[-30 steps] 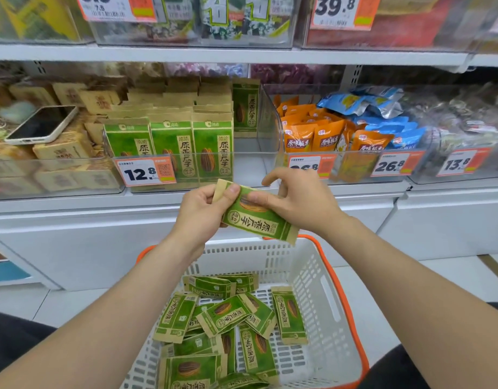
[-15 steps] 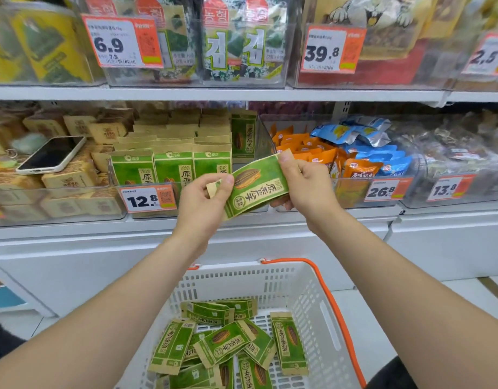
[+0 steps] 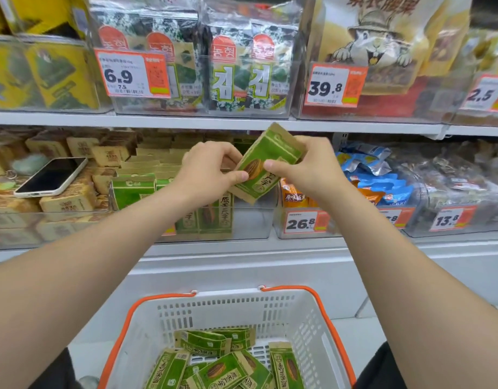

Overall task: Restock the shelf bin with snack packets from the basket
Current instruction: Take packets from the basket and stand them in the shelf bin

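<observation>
A green snack packet (image 3: 266, 161) with a brown seed picture is held tilted between both hands, just above the clear shelf bin (image 3: 250, 226). My left hand (image 3: 207, 169) pinches its lower left edge and my right hand (image 3: 304, 167) grips its right side. The bin holds upright rows of the same green packets (image 3: 132, 189), with an open gap on its right side. Below, a white basket (image 3: 231, 313) with orange handles holds several more green packets (image 3: 222, 369) lying loose.
A phone (image 3: 49, 178) lies on tan packets in the bin to the left. Orange and blue snack bags (image 3: 382, 181) fill the bin to the right. The shelf above carries seaweed packs (image 3: 236, 68) and price tags. A white shelf edge (image 3: 242, 123) runs just above my hands.
Both hands have lifted the green packet up from above the basket to the level of the shelf bin, turning it more upright. The view has tilted upward.
</observation>
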Demonstrator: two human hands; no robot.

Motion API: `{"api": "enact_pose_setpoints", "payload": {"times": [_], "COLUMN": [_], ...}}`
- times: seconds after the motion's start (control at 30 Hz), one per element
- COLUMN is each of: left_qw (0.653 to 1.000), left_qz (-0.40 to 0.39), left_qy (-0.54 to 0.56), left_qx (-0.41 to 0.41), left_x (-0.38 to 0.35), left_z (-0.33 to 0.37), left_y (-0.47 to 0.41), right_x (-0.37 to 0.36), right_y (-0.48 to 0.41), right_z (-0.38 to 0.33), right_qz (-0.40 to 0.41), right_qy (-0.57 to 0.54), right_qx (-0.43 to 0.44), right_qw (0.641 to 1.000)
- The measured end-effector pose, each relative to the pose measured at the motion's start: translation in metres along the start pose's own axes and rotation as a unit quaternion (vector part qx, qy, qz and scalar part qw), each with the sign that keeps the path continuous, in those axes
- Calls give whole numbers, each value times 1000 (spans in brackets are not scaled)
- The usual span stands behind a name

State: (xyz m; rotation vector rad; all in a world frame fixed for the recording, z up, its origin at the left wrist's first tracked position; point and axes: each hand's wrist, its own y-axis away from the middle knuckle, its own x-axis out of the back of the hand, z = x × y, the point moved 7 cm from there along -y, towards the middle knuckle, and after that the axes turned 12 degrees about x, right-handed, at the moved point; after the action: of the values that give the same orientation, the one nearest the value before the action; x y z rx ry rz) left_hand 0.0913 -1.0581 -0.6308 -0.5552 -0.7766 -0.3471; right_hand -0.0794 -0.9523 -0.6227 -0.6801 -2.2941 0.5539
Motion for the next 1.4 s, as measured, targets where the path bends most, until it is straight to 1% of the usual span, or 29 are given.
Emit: {"api": "enact_pose_setpoints", "payload": {"times": [0.07, 0.13, 0.2, 0.23, 0.3, 0.4, 0.5, 0.6, 0.7, 0.9, 0.97, 1.03, 1.13, 1.17, 1.23, 1.27, 1.3, 1.33, 1.37, 1.4], "left_qw": [992, 974, 956, 947, 937, 934, 928, 925, 923, 926, 925, 927, 928, 929, 929, 929, 930, 930, 931, 931], "left_qz": [6, -22, -46, -42, -9, 28, 65, 75, 82, 93, 96, 98, 95, 93, 92, 92, 91, 90, 89, 87], "left_qy": [-126, -223, -291, -316, -345, -353, -360, -359, -362, -348, -348, -343, -341, -342, -342, -342, -341, -340, -339, -339], "left_qx": [-13, -17, -18, -25, -51, -53, -75, -99, -105, -114, -117, -118, -112, -109, -108, -108, -107, -107, -106, -104], "left_x": [-4, -16, -27, -30, -32, -31, -33, -35, -37, -37, -38, -38, -38, -38, -38, -38, -38, -37, -37, -37], "left_z": [-1, -11, -27, -32, -37, -36, -37, -39, -42, -45, -45, -44, -44, -44, -44, -44, -44, -44, -44, -44], "left_y": [-5, -11, -14, -15, -17, -23, -25, -25, -27, -28, -27, -27, -27, -28, -28, -28, -28, -28, -28, -28], "right_x": [4, 2, -7, -12, -25, -57, -87, -100, -112, -132, -138, -142, -143, -142, -143, -145, -146, -145, -148, -155], "right_y": [-13, -23, -32, -35, -41, -44, -52, -71, -94, -125, -127, -128, -127, -128, -127, -128, -129, -127, -125, -123], "right_z": [-8, -12, -4, 1, 11, 19, 24, 39, 51, 78, 85, 86, 77, 76, 79, 79, 77, 75, 78, 83], "right_qz": [25, 21, -10, -24, -46, -85, -97, -99, -132, -153, -158, -144, -57, -39, -29, -27, -24, -31, -68, -121], "right_qy": [102, 161, 195, 207, 242, 331, 430, 490, 526, 611, 623, 626, 633, 629, 620, 621, 639, 654, 661, 650], "right_qx": [50, 88, 98, 95, 93, 112, 132, 88, 45, 38, 31, 24, 28, 21, 25, 36, 52, 55, 57, 70], "right_qw": [993, 983, 976, 973, 965, 933, 888, 862, 839, 776, 765, 766, 772, 776, 784, 783, 767, 754, 745, 747]}}
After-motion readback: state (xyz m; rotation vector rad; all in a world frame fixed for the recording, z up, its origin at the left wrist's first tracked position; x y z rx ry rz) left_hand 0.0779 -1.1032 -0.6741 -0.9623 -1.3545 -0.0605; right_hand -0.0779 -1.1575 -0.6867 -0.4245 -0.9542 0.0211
